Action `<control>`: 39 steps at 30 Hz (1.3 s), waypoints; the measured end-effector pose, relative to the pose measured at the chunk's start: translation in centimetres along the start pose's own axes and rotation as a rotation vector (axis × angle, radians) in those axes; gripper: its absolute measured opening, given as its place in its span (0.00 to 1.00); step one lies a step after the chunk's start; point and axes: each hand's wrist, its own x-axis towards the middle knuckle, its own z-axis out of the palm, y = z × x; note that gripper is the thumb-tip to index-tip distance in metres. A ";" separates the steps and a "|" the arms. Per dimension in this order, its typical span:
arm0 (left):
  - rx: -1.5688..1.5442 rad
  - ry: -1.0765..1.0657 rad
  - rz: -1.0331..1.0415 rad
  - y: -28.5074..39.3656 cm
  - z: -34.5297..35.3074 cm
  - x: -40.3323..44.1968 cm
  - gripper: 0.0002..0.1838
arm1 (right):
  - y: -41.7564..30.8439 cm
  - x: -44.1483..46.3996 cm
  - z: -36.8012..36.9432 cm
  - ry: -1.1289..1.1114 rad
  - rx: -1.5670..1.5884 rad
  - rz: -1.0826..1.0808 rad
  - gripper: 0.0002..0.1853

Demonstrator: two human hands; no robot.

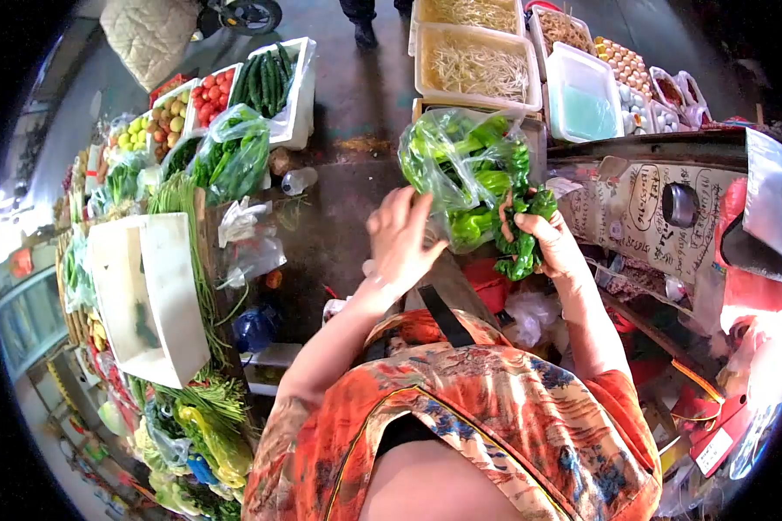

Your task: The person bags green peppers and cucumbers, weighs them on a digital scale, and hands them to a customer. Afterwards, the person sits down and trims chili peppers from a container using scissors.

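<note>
A clear plastic bag (460, 161) with green leafy vegetables in it lies in front of me, near the bean sprout tubs. My left hand (401, 239) is at the bag's lower left edge, fingers spread, with nothing seen in its grasp. Dark green leafy vegetables (521, 239) are gripped in my right hand (552, 243), between thumb and fingers, against the bag's right side. Part of the right hand's fingers is hidden behind the leaves.
Beyond the bag stand tubs of bean sprouts (478, 69) and a tub of pale green liquid (585, 95). Cucumbers (263, 80), tomatoes (213, 97) and a tilted white foam box (148, 295) are on the left. A person's legs (361, 17) show at the top.
</note>
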 end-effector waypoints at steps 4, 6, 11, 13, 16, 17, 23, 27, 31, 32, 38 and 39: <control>-0.017 0.041 0.006 0.5 5.7 6.6 0.24 | 0.7 0.4 -0.7 0.025 0.061 0.089 0.20; -0.165 0.130 0.003 -0.8 6.5 8.2 0.10 | 0.7 1.1 -1.8 0.014 0.107 0.181 0.20; -1.192 0.087 -0.148 -2.7 1.1 9.0 0.07 | 1.0 3.6 -2.5 -0.049 0.265 0.393 0.17; -1.256 0.077 -0.195 -2.6 -0.7 9.0 0.07 | 1.3 5.1 -1.9 -0.106 0.211 0.486 0.17; -1.278 0.010 -0.260 -2.9 -0.9 8.8 0.11 | 2.5 8.1 -1.4 -0.147 0.193 0.653 0.17; -1.211 0.003 -0.277 -2.5 -1.1 8.5 0.11 | 2.5 9.2 -1.1 -0.163 0.210 0.691 0.17; -1.247 -0.046 -0.312 -2.9 -1.6 7.8 0.11 | 2.8 16.8 0.7 0.085 0.238 0.401 0.13; -1.365 -0.035 -0.301 -2.7 -2.2 8.9 0.11 | 8.0 19.1 2.3 0.441 -0.047 -0.146 0.30; -1.339 -0.116 -0.219 -3.4 -2.5 9.4 0.11 | 9.5 16.8 4.4 0.675 -0.663 -0.338 0.37; -1.337 -0.124 -0.217 -3.6 -2.6 9.5 0.11 | 8.9 16.1 4.8 0.665 -0.773 -0.273 0.38; -1.341 -0.187 -0.214 -4.3 -3.0 9.6 0.11 | 5.3 9.0 2.9 0.562 -1.240 -0.444 0.36; -1.343 -0.188 -0.211 -4.3 -3.1 9.7 0.11 | 5.0 7.9 2.9 0.575 -1.383 -0.353 0.36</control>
